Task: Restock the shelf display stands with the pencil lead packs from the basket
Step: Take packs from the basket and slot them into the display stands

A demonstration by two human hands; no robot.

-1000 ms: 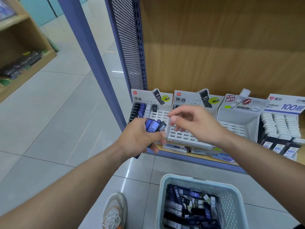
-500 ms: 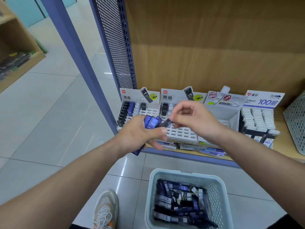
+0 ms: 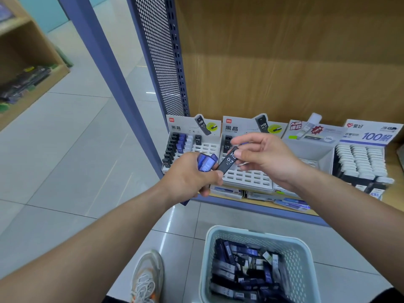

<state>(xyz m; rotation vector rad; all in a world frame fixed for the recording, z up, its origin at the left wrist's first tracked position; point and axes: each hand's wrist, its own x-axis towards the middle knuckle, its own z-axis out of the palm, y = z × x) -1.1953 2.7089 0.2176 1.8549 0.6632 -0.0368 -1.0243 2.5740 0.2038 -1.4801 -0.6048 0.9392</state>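
Floor: pale grey glossy tiles (image 3: 65,162), thin dark joints, light glare streak (image 3: 150,92). Shelving bay: wood-grain back panel (image 3: 284,62); blue upright post (image 3: 102,62) left of it; dark perforated metal side panel (image 3: 157,51) between. Far left: second wooden shelf unit (image 3: 28,47), stocked. Teal wall (image 3: 37,12) behind.

A pale sneaker (image 3: 146,278) rests on the grey tiled floor (image 3: 65,160).

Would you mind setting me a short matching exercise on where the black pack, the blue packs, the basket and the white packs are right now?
Things: 1 black pack; 2 blue packs; 3 basket; 4 white packs.
Places: A in the far-right stand; B on the floor; C gripped by the left hand; D pinched by the right hand.
Pairs: 1-D, 2-C, 3-B, 4-A.
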